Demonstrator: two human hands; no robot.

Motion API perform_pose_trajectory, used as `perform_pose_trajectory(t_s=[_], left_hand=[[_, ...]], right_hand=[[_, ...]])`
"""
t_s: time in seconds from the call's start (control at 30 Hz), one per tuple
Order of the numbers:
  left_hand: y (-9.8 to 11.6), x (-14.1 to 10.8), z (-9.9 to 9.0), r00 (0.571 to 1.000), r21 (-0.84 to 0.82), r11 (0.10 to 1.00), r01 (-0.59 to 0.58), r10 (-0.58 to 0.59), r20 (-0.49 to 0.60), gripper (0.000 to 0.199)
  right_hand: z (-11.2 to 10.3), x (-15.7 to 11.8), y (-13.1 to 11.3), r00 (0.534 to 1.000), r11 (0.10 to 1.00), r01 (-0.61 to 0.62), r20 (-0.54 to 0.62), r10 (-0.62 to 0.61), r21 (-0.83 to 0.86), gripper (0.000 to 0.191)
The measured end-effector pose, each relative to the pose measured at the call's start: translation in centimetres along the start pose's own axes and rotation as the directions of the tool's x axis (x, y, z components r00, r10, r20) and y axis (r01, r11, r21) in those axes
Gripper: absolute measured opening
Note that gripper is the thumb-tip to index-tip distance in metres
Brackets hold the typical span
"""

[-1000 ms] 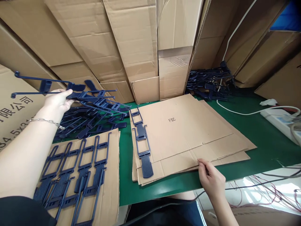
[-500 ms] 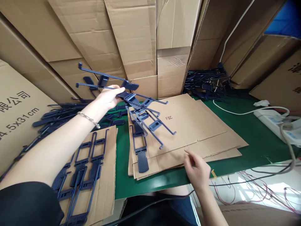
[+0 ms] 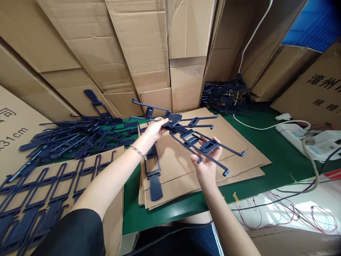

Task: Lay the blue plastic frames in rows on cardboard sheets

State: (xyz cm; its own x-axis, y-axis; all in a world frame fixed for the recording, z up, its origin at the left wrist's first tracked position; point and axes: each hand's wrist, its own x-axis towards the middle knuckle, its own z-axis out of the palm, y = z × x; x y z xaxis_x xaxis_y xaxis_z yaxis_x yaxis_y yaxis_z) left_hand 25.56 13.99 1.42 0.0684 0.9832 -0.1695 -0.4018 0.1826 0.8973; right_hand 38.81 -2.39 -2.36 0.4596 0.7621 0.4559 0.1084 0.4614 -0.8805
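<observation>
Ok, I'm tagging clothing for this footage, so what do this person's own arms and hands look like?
The left hand is ungloved, with a silver-coloured chain-link bracelet at the wrist and a plain black sleeve higher up that arm. The right hand is ungloved too; its forearm shows no sleeve or bracelet.

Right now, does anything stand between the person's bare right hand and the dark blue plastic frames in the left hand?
Nothing visible does: the bare right hand is at the near ends of the dark blue plastic frames, which the bare left hand holds farther back.
</observation>
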Motion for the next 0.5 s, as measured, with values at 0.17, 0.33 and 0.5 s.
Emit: perform_pose_trajectory(t_s=[0.17,0.33,0.5], left_hand=[[0.9,0.4,-1.3,0.997,-0.040,0.998,-0.051,0.049,-0.060,0.038],[3.4,0.5,-3.3,0.978,-0.067,0.984,-0.167,0.156,-0.139,0.039],[5.9,-0.4,-5.8,0.916,-0.010,0.946,-0.325,0.312,-0.250,0.040]], right_hand=[[1.9,2.7,0.0,0.998,0.999,0.046,0.048,-0.047,0.025,0.077],[3.8,5.7,1.1,0.989,0.988,0.057,0.124,-0.075,0.143,0.089],[3.8,5.7,2.1,0.946,0.983,-0.083,0.325,0.025,0.165,0.101]])
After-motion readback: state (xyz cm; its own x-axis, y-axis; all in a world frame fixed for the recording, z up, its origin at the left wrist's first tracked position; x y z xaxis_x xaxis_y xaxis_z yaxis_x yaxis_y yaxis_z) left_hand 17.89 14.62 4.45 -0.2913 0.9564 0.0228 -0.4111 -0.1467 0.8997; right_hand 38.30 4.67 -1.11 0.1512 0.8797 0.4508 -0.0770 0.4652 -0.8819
